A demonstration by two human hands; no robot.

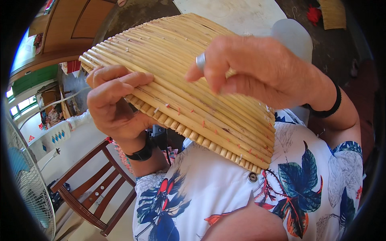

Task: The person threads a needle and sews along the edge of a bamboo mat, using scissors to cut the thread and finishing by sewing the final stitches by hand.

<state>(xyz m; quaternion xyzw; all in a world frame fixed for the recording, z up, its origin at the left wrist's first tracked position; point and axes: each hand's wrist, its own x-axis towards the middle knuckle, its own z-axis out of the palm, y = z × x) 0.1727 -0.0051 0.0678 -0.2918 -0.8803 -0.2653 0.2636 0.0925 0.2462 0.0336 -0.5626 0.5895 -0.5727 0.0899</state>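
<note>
A stiff panel of pale yellow reed stalks (173,60) lies tilted across my lap and chest. Its top stalks run side by side, and a second layer of stalk ends shows crosswise beneath the near edge. Small red and white thread stitches dot the surface along its borders. My left hand (116,96) grips the panel's left edge, fingers on top and thumb underneath. Over the panel's right part hovers my right hand (257,68), slightly blurred, its fingers curled toward the thumb. A coiled metal ring (200,61) sits on one finger. Whatever those fingertips pinch, if anything, is too small to make out.
A brown wooden chair (96,193) stands at the lower left, beside a standing fan (30,180). Beyond the panel lies a pale board (237,14), with a rounded grey object (292,38) at its right. A wooden cabinet (76,24) is at the far left.
</note>
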